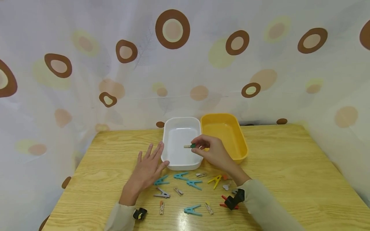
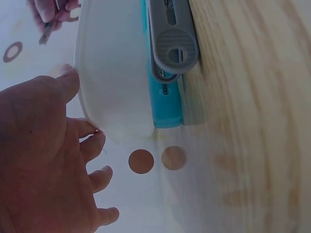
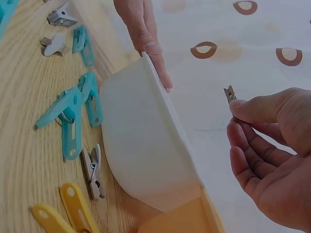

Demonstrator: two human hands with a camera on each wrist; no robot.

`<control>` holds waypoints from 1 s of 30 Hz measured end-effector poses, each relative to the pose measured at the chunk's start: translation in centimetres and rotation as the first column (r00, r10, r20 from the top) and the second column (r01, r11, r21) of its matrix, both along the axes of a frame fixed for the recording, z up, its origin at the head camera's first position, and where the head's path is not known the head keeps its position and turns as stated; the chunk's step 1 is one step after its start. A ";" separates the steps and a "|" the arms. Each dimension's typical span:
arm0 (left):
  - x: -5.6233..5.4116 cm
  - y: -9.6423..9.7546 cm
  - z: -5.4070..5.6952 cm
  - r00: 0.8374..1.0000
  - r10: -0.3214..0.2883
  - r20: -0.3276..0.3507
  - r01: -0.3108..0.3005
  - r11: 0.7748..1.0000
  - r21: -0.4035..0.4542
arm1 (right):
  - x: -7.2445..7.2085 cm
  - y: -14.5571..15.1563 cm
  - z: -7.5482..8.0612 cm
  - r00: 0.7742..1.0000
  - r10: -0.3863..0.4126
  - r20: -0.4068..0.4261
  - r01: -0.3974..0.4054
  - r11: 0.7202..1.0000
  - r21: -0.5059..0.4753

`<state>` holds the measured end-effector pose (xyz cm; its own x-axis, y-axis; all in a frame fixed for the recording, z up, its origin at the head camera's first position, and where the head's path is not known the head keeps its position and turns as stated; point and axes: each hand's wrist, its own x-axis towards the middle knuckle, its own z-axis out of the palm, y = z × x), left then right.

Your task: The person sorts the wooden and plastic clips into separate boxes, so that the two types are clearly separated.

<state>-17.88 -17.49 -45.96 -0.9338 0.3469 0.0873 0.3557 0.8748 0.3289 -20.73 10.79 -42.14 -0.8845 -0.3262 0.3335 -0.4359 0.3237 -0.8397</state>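
Over the white tub (image 1: 181, 167) my right hand (image 1: 212, 150) pinches a small wooden clothespin (image 1: 188, 146) with a green decoration, between thumb and fingertips. The same clothespin (image 3: 230, 93) points up out of the fingers in the right wrist view. My left hand (image 1: 148, 170) lies with spread fingers against the left rim of the white tub, thumb near its front corner. In the left wrist view the thumb and fingertips (image 2: 90, 127) touch the tub's rim.
A yellow tub (image 1: 241, 136) stands right beside the white one. In front lie several blue clothespins (image 1: 192, 210), a yellow clothespin (image 1: 215, 181), a red one (image 1: 224, 205) partly under the right wrist, a grey one (image 1: 162, 193) and several small wooden ones (image 1: 162, 208). A patterned cloth (image 1: 185, 80) hangs behind the table.
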 end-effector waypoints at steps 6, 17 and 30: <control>0.1 -0.1 -0.3 1.000 0.008 0.004 -0.008 1.000 -0.007 | -1.1 -1.4 -0.1 1.000 0.005 0.018 -0.005 1.000 0.022; -0.1 -0.1 -0.4 1.000 -0.001 -0.021 0.001 1.000 -0.010 | -2.8 -3.5 -0.6 1.000 -0.005 0.022 0.004 0.996 0.086; 0.0 -0.1 -0.1 1.000 -0.005 -0.018 0.005 1.000 -0.005 | -4.6 -5.4 -1.5 0.993 -0.010 0.117 -0.013 0.981 0.191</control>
